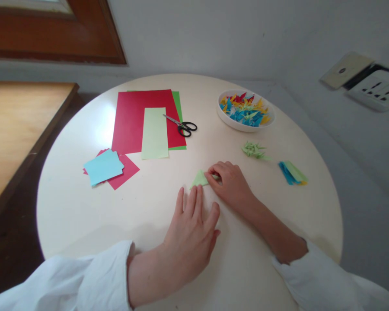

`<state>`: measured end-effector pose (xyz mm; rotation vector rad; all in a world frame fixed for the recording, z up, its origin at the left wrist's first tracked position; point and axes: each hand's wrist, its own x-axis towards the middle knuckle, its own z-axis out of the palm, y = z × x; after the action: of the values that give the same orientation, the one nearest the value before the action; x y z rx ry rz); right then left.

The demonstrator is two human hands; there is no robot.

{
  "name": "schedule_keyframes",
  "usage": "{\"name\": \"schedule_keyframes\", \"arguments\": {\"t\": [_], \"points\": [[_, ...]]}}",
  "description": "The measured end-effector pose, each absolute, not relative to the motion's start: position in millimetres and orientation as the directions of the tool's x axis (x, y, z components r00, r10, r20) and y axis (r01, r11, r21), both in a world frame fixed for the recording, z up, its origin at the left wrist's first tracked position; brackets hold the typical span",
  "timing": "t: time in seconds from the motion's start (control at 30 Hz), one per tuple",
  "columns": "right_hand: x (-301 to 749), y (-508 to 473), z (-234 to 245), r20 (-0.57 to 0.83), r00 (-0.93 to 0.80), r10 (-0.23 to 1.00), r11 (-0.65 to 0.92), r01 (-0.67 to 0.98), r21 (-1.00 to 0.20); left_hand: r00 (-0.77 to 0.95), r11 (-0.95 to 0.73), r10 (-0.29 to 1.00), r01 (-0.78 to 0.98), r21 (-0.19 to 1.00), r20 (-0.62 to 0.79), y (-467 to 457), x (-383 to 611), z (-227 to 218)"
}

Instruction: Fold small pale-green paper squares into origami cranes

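Note:
A small folded piece of light green paper lies on the white round table. My left hand rests palm down with its fingers stretched out, and its middle fingertips press on the paper's near edge. From the right, my right hand pinches the paper's right side between thumb and curled fingers. Part of the paper is hidden behind those fingers. Beyond the right hand sits a small cluster of light green folded paper pieces.
A white dish holds many coloured paper cranes. Black-handled scissors lie beside a light green strip on red sheets. Blue and red paper squares are at left; a folded stack lies at right. Wall sockets are beyond.

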<state>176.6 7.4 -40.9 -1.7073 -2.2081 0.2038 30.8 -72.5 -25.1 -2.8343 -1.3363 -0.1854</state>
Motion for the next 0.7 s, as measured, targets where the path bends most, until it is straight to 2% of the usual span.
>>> {"name": "schedule_keyframes", "arguments": {"t": [0.43,0.7], "points": [[175.7,7.6,-40.2,0.176,-0.204,0.963,0.250,0.919,-0.306,0.622,-0.629,0.773,0.777,0.029,0.122,-73.6,28.9,-25.9],[174.7,7.4,-40.7,0.194,-0.189,0.963,0.243,0.919,-0.309,0.627,-0.630,0.775,0.776,0.021,0.074,-70.5,29.4,-25.5]]}}
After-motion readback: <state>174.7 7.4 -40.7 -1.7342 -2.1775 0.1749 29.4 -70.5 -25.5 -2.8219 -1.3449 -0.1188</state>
